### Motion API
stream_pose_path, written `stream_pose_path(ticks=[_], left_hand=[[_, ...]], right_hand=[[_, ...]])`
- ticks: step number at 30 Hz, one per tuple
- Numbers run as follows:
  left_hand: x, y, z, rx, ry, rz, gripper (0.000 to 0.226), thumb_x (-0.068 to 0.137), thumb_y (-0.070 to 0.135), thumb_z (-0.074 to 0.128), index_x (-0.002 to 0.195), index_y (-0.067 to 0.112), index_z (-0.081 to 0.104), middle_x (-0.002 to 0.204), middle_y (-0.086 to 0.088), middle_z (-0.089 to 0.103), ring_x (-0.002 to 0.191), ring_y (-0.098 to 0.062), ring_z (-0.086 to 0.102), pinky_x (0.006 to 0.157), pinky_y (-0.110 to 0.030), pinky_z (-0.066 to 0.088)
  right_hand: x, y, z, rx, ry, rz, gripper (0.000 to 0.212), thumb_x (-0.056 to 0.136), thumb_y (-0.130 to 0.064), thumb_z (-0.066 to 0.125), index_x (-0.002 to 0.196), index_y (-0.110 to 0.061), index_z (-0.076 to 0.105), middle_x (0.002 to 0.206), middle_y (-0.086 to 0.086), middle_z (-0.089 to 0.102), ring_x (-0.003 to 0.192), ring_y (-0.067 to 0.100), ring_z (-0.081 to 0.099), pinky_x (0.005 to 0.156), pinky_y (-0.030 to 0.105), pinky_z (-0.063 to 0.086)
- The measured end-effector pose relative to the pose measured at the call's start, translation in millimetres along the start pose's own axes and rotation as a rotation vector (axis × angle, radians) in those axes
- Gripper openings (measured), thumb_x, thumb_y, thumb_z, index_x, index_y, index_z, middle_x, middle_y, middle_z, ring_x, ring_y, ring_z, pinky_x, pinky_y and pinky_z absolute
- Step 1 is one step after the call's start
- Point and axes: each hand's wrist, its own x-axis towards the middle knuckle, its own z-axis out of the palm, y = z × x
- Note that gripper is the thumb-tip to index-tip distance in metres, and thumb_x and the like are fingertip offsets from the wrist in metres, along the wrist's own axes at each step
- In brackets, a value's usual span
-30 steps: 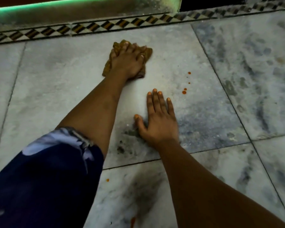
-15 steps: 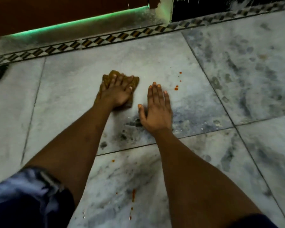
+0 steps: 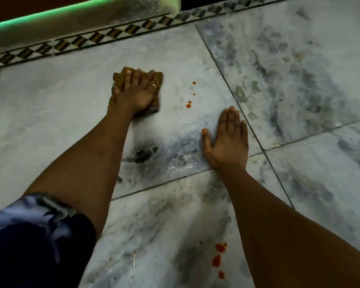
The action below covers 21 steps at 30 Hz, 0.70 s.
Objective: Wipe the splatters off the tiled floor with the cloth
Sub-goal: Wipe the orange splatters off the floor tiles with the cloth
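two hands (image 3: pixel 133 94) (image 3: pixel 227 140), one cloth (image 3: pixel 157 79), two splatter clusters (image 3: pixel 189 104) (image 3: pixel 217 258)

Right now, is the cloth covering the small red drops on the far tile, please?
No, the cloth lies under the left hand, left of the red drops.

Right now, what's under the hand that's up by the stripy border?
The left hand presses flat on a brown cloth. The floor beneath the cloth is covered from view.

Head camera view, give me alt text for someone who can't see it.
A left hand presses a brown cloth flat on a grey marble tiled floor, while the right hand rests palm down beside it. Red splatters lie between the hands, and more nearer the viewer.
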Motion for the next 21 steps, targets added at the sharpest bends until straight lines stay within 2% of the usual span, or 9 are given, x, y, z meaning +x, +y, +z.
stream_pose_path(ticks=[3, 6, 11, 13, 17, 19, 21], left_hand=[[24, 47, 10, 0.027, -0.032, 0.128, 0.052, 0.097, 0.054, 0.016, 0.147, 0.042, 0.007, 0.159, 0.005, -0.005, 0.145, -0.02, -0.011, 0.113, -0.053, -0.009], [14, 76, 16, 0.043, -0.048, 0.233, 0.051, 0.098, 0.051, 0.016, 0.147, 0.042, 0.006, 0.159, 0.005, -0.005, 0.145, -0.019, -0.011, 0.113, -0.053, -0.01], [-40, 60, 38, 0.159, 0.023, 0.483, 0.049, 0.099, 0.046, 0.021, 0.146, 0.046, 0.006, 0.159, 0.01, 0.001, 0.146, -0.014, -0.006, 0.113, -0.051, -0.004], [-29, 58, 39, 0.165, 0.071, 0.471, 0.048, 0.099, 0.045, 0.023, 0.145, 0.047, 0.01, 0.159, 0.01, 0.006, 0.146, -0.015, -0.002, 0.113, -0.05, -0.001], [16, 88, 29, 0.119, 0.075, 0.277, 0.048, 0.099, 0.045, 0.018, 0.146, 0.044, 0.01, 0.159, 0.006, 0.005, 0.146, -0.018, -0.004, 0.113, -0.052, -0.004], [16, 100, 31, 0.133, 0.071, 0.285, 0.049, 0.099, 0.044, 0.017, 0.147, 0.042, 0.009, 0.159, 0.003, 0.003, 0.146, -0.02, -0.005, 0.113, -0.054, -0.006], [-3, 91, 33, 0.157, 0.051, 0.371, 0.049, 0.099, 0.045, 0.018, 0.148, 0.041, 0.008, 0.159, 0.003, 0.002, 0.146, -0.02, -0.006, 0.113, -0.054, -0.006]], right_hand=[[15, -3, 5, 0.02, 0.017, -0.096, 0.077, 0.087, -0.05, 0.017, 0.146, -0.001, 0.023, 0.154, 0.017, 0.021, 0.143, 0.029, 0.02, 0.116, 0.037, 0.007], [16, -3, 3, 0.017, -0.006, -0.102, 0.077, 0.087, -0.05, 0.017, 0.146, -0.002, 0.023, 0.154, 0.017, 0.02, 0.143, 0.028, 0.019, 0.116, 0.037, 0.007], [16, -3, -2, 0.019, -0.042, -0.089, 0.078, 0.086, -0.05, 0.015, 0.148, -0.003, 0.02, 0.155, 0.016, 0.017, 0.144, 0.027, 0.015, 0.116, 0.036, 0.005], [16, -2, 0, 0.017, -0.043, -0.083, 0.077, 0.087, -0.049, 0.016, 0.148, -0.002, 0.02, 0.155, 0.016, 0.017, 0.144, 0.027, 0.016, 0.116, 0.036, 0.004], [15, -3, 2, 0.0, -0.056, -0.084, 0.078, 0.085, -0.051, 0.012, 0.148, -0.005, 0.015, 0.157, 0.014, 0.013, 0.145, 0.024, 0.011, 0.116, 0.034, 0.001], [16, -2, 1, -0.004, -0.058, -0.085, 0.079, 0.085, -0.051, 0.011, 0.149, -0.005, 0.015, 0.157, 0.014, 0.012, 0.146, 0.024, 0.01, 0.117, 0.034, 0.001], [15, -2, 0, 0.001, -0.06, -0.088, 0.08, 0.084, -0.052, 0.011, 0.149, -0.004, 0.015, 0.157, 0.014, 0.013, 0.145, 0.024, 0.01, 0.117, 0.035, 0.002]])
